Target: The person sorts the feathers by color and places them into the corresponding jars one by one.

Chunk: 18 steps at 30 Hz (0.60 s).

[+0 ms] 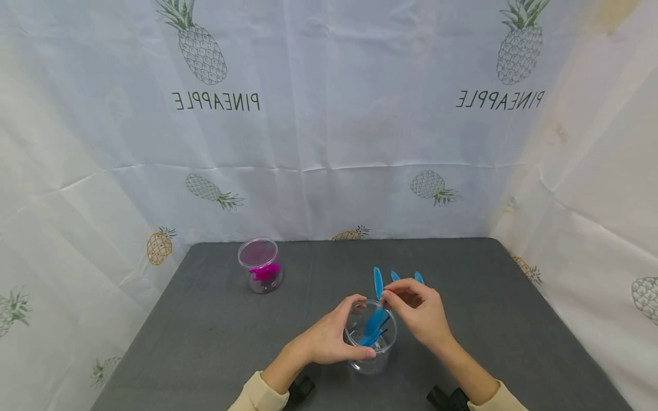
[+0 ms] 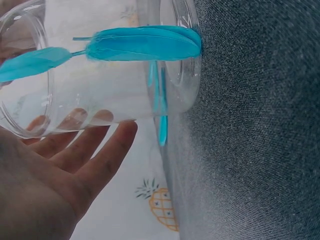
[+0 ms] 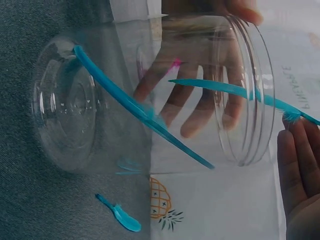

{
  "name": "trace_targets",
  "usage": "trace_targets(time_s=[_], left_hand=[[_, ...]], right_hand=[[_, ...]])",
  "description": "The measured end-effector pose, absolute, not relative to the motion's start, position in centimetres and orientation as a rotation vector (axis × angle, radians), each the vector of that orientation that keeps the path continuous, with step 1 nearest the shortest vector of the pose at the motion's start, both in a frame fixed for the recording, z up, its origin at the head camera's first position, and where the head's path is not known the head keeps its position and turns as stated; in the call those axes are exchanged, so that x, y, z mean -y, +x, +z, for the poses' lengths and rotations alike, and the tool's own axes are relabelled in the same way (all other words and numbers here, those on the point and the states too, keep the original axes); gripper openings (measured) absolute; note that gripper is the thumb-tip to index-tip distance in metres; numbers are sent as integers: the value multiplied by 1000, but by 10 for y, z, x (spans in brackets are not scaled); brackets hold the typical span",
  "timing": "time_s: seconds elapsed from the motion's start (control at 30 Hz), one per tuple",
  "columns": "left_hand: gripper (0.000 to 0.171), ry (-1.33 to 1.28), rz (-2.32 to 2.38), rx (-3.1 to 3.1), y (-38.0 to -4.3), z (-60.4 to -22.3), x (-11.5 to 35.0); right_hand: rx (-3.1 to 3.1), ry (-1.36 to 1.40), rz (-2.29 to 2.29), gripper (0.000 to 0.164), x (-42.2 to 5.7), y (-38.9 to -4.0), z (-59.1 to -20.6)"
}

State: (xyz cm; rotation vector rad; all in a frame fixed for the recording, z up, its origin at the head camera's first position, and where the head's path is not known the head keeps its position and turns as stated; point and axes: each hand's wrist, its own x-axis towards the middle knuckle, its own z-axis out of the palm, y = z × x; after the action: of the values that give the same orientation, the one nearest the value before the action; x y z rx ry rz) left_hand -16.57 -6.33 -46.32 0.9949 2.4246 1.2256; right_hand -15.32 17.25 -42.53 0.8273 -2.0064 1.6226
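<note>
A clear plastic jar [image 1: 371, 364] stands lidless on the grey table. My left hand [image 1: 329, 341] grips its side, thumb in front and fingers round the back. My right hand [image 1: 424, 317] pinches a blue feather [image 3: 232, 89] at the jar's mouth, and the feather's lower part reaches down inside. Another blue feather [image 3: 132, 107] leans within the jar, its end at the bottom; the left wrist view also shows that blue feather [image 2: 145, 44] through the wall. Several blue feathers lie on the table behind the jar, one [image 1: 378, 279] just beyond its rim.
At the back left stands a second clear jar [image 1: 265, 283] with bright pink stuff [image 1: 265, 272] inside. A white cloth [image 1: 329, 131] printed with pineapples hangs behind and beside the grey table [image 1: 205, 342].
</note>
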Motion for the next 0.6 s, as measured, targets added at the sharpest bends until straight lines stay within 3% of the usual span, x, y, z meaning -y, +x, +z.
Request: trace_targets(time_s=[0.6], left_hand=[[86, 1003, 1224, -2409, -166, -464, 64]], right_hand=[[2034, 883, 1558, 25, -161, -153, -442]])
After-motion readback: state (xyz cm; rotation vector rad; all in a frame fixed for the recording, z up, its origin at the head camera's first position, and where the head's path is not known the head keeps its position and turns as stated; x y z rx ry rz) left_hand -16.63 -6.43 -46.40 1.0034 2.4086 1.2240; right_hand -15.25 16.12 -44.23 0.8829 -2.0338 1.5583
